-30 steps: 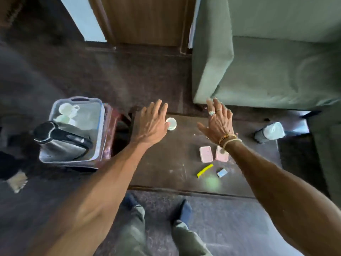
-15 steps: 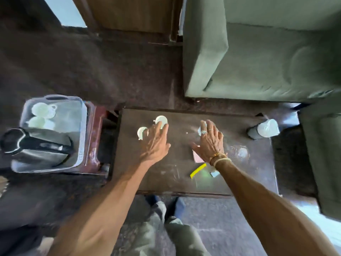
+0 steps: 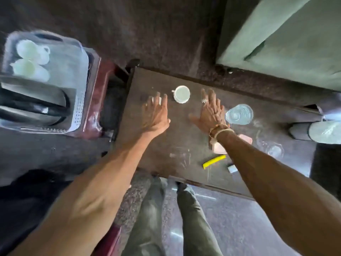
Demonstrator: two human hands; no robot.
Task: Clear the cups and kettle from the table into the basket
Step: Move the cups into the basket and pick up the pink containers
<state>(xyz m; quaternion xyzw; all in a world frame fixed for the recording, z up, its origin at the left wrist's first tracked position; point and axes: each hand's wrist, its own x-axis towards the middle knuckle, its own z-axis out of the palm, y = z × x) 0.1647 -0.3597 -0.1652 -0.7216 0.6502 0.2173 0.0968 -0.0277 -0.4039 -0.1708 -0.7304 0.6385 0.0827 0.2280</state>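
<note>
Fingers (image 3: 165, 102) on both hands are spread straight, gripping nothing, with the left hand (image 3: 156, 115) and right hand (image 3: 210, 112) either side of the white cup (image 3: 181, 94) on the bench (image 3: 184, 141). The kettle (image 3: 36, 97) and two cups (image 3: 29, 49) already sit in the basket (image 3: 81, 100). I'd pinch this cup's rim, keep it level, and avoid the glass (image 3: 239, 114).

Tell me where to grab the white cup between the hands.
Pinch the rim of the white cup from above: it stands upright, mouth open. Its small handle faces the left hand, which is probably better placed.
</note>
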